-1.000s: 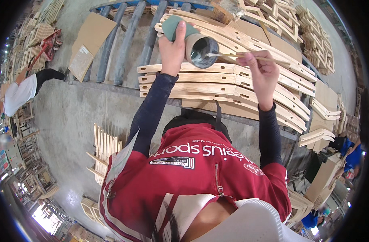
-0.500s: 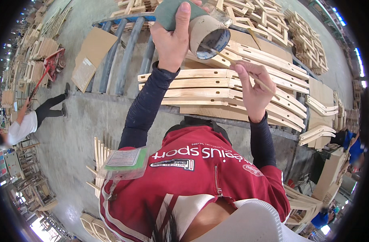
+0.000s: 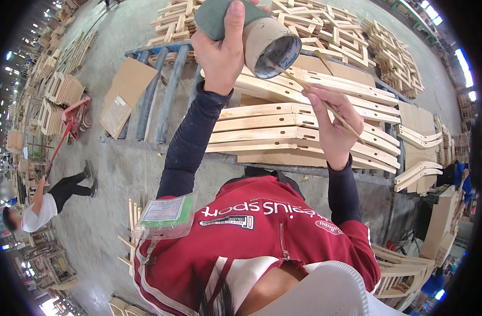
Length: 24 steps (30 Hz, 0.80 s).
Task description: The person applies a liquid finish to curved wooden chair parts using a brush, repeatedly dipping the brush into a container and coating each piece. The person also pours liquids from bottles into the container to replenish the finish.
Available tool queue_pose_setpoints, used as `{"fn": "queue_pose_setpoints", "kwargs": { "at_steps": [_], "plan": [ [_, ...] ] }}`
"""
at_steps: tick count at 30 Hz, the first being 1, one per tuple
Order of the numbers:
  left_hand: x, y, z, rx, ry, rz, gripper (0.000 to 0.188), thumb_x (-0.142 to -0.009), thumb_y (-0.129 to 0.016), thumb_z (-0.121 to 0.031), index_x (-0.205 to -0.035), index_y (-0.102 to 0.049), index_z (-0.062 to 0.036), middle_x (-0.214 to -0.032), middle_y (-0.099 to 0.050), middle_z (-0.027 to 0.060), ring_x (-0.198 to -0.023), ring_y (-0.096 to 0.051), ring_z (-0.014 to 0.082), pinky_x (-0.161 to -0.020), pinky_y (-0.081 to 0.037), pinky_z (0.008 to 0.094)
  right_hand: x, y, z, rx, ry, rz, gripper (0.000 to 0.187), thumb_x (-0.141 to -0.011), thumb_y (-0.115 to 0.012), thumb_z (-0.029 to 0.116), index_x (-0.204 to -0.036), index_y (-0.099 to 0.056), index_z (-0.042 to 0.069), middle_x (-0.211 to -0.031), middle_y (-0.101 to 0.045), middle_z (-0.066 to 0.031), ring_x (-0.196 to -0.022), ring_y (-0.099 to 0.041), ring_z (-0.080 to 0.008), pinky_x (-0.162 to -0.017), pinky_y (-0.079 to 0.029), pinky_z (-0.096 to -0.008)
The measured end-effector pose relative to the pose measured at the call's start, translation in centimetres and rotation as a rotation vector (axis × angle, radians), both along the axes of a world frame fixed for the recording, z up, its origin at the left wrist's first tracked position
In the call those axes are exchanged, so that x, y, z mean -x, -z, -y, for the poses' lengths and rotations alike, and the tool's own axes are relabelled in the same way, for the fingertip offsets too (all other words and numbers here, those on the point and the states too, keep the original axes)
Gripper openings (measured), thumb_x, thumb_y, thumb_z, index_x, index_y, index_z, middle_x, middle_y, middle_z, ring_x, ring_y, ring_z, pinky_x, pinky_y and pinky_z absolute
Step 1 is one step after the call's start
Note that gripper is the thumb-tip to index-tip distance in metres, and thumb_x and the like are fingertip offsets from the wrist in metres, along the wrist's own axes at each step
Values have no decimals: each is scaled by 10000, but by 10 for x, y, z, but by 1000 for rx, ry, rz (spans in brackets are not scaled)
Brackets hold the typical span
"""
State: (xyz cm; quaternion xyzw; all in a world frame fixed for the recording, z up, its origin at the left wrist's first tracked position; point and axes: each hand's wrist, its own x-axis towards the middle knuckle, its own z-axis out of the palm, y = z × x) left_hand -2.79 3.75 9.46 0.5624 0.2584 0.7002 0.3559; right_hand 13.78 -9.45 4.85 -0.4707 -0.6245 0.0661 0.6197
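My left hand (image 3: 220,60) is closed around a beige, crusted cup-like container (image 3: 259,39), tilted so its round mouth faces right and down. Bluish marks and whitish residue show inside it. Against the same palm, under the thumb, lies a dark green sheet (image 3: 212,20) that looks like sandpaper. My right hand (image 3: 335,121) pinches a thin wooden stick (image 3: 297,82), whose far end reaches into the container's mouth. Whether that end has bristles is hidden. Below both hands, bent wooden slats (image 3: 251,123) with oval slots lie side by side.
The slats rest over a roller conveyor (image 3: 164,116) with cardboard (image 3: 133,79) at its left. Stacked wooden frames (image 3: 330,31) stand beyond. Shorter curved pieces (image 3: 419,138) lie at right. On the left a person (image 3: 41,210) pulls a red pallet jack (image 3: 75,117).
The view has shifted slightly, so the conveyor and slats sit a little lower. Both hands keep their hold, with the stick still in the container. The person at left appears farther down the picture.
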Motion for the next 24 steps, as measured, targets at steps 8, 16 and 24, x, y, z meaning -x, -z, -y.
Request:
{"fn": "queue_pose_setpoints", "kwargs": {
  "at_steps": [8, 16, 24],
  "plan": [
    [-1, -13, -16, -242, 202, -39, 385, -1018, -560, -315, -1053, -659, 56, -962, -728, 147, -855, -703, 176, -755, -575, 287, -8, -14, -10, -158, 96, 79, 125, -838, -713, -72, -952, -688, -26, -1004, -740, -143, -927, -720, -191, -801, -570, -278],
    [-5, -27, -10, -250, 153, -43, 407, -1003, -585, -333, -1076, -665, 59, -951, -732, 154, -857, -710, 174, -746, -579, 292, -4, -14, -15, -104, 6, 39, 120, -858, -704, -51, -973, -691, -17, -1031, -735, -133, -914, -717, -166, -805, -577, -262],
    [-6, -33, -8, -237, 137, -15, 311, -1008, -581, -242, -1010, -688, 50, -891, -728, 92, -822, -685, 148, -730, -543, 279, -9, -13, -10, -12, -130, -136, 103, -881, -674, -62, -982, -675, -39, -1044, -731, -138, -947, -712, -162, -818, -575, -255]
  ]
}}
